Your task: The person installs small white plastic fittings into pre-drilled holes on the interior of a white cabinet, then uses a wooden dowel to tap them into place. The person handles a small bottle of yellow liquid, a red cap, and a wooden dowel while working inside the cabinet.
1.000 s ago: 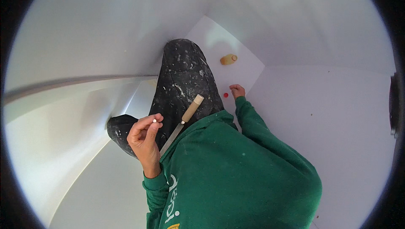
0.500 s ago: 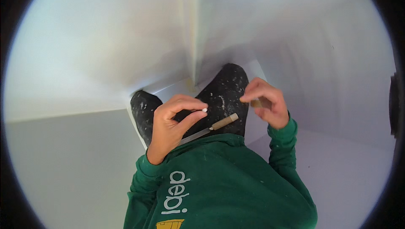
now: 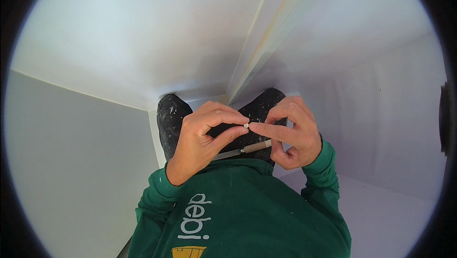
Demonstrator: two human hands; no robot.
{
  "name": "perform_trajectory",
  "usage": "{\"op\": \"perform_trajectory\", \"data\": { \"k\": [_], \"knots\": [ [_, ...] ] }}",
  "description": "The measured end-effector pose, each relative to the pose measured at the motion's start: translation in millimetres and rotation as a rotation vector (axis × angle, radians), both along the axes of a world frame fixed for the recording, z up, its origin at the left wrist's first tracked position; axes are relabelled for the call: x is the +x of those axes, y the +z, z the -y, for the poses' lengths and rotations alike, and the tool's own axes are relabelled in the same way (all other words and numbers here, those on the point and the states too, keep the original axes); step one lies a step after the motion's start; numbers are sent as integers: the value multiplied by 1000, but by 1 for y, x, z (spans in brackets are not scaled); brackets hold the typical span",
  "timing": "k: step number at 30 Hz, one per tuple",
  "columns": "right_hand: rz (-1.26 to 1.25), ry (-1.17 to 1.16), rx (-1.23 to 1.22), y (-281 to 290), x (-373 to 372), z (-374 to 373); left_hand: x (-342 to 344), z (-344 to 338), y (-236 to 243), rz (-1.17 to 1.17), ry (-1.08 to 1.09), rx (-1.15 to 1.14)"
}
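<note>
Between the thumb and forefinger of my left hand (image 3: pixel 194 136) is a small white piece (image 3: pixel 246 126), too small to name. My right hand (image 3: pixel 297 134) reaches in from the other side, its forefinger stretched out to the white piece, seemingly touching it. The right thumb stays apart below, and nothing shows between those fingers. Across my lap, under the hands, lies a hand tool with a light wooden handle (image 3: pixel 256 147) and a flat, narrow metal blade (image 3: pixel 227 154). Part of the blade is hidden behind my left hand and the sweater's hem.
My knees, in black trousers (image 3: pixel 172 110) with white specks, are close to a pale wall (image 3: pixel 119 34). A narrow upright strip (image 3: pixel 266 44) runs up between the wall panels. Another pale wall (image 3: pixel 371 87) stands at the right, a grey surface (image 3: pixel 71 153) at the left.
My right hand has moved left, bringing its forefinger to the white piece. My left hand still pinches that piece. The view has shifted, and the upright strip now slants to the right.
</note>
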State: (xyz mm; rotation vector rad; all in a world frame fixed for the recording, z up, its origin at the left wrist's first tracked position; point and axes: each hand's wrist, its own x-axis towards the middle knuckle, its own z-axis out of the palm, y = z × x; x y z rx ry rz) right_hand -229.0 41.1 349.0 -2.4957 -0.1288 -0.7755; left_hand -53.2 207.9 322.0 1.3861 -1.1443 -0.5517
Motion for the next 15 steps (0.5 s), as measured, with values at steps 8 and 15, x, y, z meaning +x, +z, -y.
{"op": "perform_trajectory", "data": {
  "k": [8, 15],
  "knots": [
    [-42, 2, -46, 3, 0, 2, 1, 4, 0, 22, -9, -10],
    [-51, -23, -67, -3, -3, 6, 1, 8, -2, 30, -16, -5]
  ]
}}
